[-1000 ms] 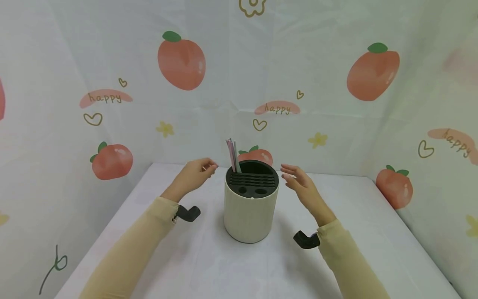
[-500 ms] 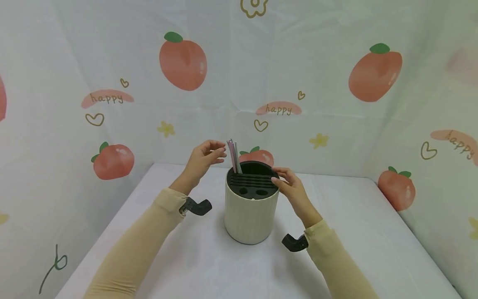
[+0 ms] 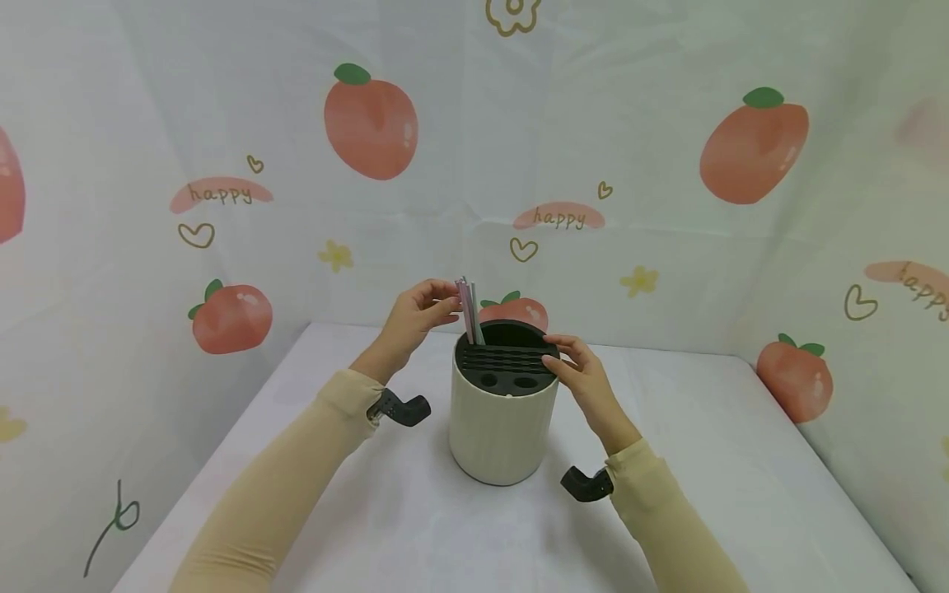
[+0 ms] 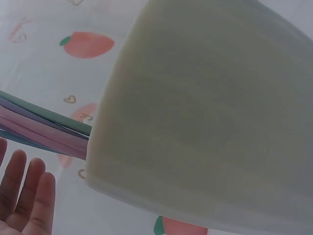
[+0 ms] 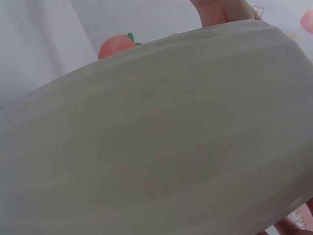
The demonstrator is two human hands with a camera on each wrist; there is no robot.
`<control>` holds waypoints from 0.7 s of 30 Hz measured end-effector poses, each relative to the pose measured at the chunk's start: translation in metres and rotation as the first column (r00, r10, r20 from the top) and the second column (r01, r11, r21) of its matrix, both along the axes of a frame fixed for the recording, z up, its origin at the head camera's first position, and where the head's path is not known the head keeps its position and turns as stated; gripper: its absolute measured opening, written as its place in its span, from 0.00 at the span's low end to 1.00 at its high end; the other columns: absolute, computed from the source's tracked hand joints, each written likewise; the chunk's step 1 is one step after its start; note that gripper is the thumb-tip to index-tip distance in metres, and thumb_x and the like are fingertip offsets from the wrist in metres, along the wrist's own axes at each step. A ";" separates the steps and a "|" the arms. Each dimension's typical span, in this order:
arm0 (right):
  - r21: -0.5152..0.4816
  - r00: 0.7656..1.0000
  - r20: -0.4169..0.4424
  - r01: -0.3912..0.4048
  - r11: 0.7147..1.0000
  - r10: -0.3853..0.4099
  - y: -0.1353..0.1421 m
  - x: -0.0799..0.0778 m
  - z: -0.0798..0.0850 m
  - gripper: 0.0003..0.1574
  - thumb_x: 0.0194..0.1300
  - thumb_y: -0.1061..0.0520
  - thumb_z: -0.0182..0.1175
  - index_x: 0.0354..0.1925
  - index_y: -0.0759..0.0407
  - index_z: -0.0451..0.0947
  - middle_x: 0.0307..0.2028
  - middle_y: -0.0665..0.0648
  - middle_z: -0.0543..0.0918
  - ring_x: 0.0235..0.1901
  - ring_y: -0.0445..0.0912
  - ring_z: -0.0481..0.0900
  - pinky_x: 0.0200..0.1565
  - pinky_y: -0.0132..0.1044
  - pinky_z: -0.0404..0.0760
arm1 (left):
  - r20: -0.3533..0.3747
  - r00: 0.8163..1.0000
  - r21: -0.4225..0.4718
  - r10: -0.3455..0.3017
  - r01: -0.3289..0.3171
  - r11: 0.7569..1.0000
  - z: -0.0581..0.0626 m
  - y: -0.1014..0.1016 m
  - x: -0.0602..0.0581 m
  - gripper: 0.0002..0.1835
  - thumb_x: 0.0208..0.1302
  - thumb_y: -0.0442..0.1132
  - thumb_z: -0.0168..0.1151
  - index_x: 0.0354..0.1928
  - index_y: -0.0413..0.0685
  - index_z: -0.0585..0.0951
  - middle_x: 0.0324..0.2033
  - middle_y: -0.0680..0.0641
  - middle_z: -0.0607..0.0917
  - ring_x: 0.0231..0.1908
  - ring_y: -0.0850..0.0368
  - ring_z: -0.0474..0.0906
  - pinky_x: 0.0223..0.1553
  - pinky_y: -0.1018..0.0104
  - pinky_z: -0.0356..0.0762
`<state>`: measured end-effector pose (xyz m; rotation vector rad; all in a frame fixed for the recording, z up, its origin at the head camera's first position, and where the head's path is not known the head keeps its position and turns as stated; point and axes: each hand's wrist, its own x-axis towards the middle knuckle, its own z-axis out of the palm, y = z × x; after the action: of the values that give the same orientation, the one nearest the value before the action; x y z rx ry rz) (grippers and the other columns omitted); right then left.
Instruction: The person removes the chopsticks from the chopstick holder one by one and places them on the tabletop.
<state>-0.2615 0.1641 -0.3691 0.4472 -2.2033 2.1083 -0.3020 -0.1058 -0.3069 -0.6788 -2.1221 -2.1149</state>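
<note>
A cream ribbed utensil holder (image 3: 502, 436) stands upright on the white table, its black top insert (image 3: 511, 360) cut with slots, two round holes and a deep rear opening. From that opening's left side rise several slim, chopstick-like pastel sticks (image 3: 470, 313); green, purple, pink and blue show among the sticks (image 4: 46, 125) in the left wrist view. Fingertips of my left hand (image 3: 417, 319) are right at the sticks, its fingers (image 4: 41, 200) fairly straight beside them. My right hand (image 3: 589, 387) holds the holder's right rim, thumb at the front and fingers farther back, partly hidden.
A white cloth backdrop (image 3: 415, 222) printed with red fruit rises behind the table and at both sides. The table's (image 3: 415, 527) back edge lies just behind the holder. Black wrist mounts (image 3: 404, 409) stick out from both sleeves.
My left hand has moved up and right to the sticks. My right hand has moved left from beside the holder onto its rim. The holder stands in place.
</note>
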 end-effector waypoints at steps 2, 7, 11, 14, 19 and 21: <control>0.001 1.000 -0.003 -0.001 1.000 0.001 0.000 0.000 0.000 0.25 0.65 0.59 0.57 0.58 0.64 0.65 0.54 0.62 0.68 0.49 0.41 0.73 0.58 0.43 0.68 | 0.002 1.000 0.005 -0.002 0.002 1.000 0.000 0.001 -0.001 0.14 0.65 0.35 0.57 0.48 0.34 0.73 0.40 0.46 0.76 0.42 0.57 0.78 0.47 0.61 0.77; 0.004 1.000 -0.018 -0.004 1.000 0.004 0.000 0.001 0.000 0.25 0.65 0.60 0.57 0.58 0.64 0.65 0.54 0.62 0.68 0.47 0.40 0.75 0.56 0.40 0.70 | 0.008 1.000 0.007 -0.010 0.010 1.000 -0.002 0.001 -0.002 0.13 0.65 0.35 0.56 0.47 0.34 0.73 0.40 0.46 0.76 0.41 0.57 0.78 0.48 0.61 0.77; 0.005 1.000 -0.022 -0.005 1.000 0.005 0.000 0.001 0.000 0.25 0.65 0.60 0.57 0.59 0.65 0.65 0.54 0.63 0.68 0.48 0.41 0.74 0.56 0.40 0.70 | 0.009 1.000 0.002 -0.016 0.016 1.000 -0.001 0.002 -0.002 0.12 0.65 0.34 0.56 0.47 0.34 0.73 0.40 0.46 0.76 0.41 0.57 0.78 0.48 0.61 0.77; 0.009 1.000 -0.017 -0.002 1.000 0.002 0.000 0.001 0.001 0.25 0.65 0.59 0.56 0.59 0.64 0.65 0.54 0.63 0.68 0.50 0.43 0.72 0.58 0.43 0.68 | 0.009 1.000 -0.001 -0.024 0.024 1.000 -0.001 0.002 -0.002 0.11 0.65 0.34 0.56 0.46 0.34 0.73 0.40 0.46 0.76 0.42 0.57 0.79 0.48 0.60 0.76; 0.012 1.000 -0.016 -0.001 1.000 0.001 0.000 0.002 0.001 0.25 0.65 0.60 0.56 0.59 0.65 0.65 0.55 0.63 0.67 0.50 0.43 0.72 0.58 0.43 0.68 | 0.009 0.999 0.010 -0.038 0.037 0.999 -0.001 0.002 -0.003 0.08 0.65 0.33 0.55 0.43 0.37 0.74 0.39 0.47 0.77 0.42 0.57 0.79 0.48 0.60 0.76; 0.010 1.000 -0.019 -0.003 1.000 0.004 0.000 0.002 0.001 0.25 0.65 0.60 0.56 0.59 0.65 0.65 0.55 0.63 0.67 0.50 0.42 0.73 0.56 0.40 0.70 | 0.006 0.999 0.011 -0.044 0.044 0.999 -0.001 0.002 -0.004 0.07 0.65 0.33 0.55 0.43 0.37 0.74 0.39 0.47 0.77 0.42 0.57 0.79 0.48 0.60 0.76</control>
<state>-0.2591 0.1639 -0.3684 0.4701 -2.2054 2.0867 -0.3059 -0.1038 -0.3082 -0.7257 -2.1161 -2.1523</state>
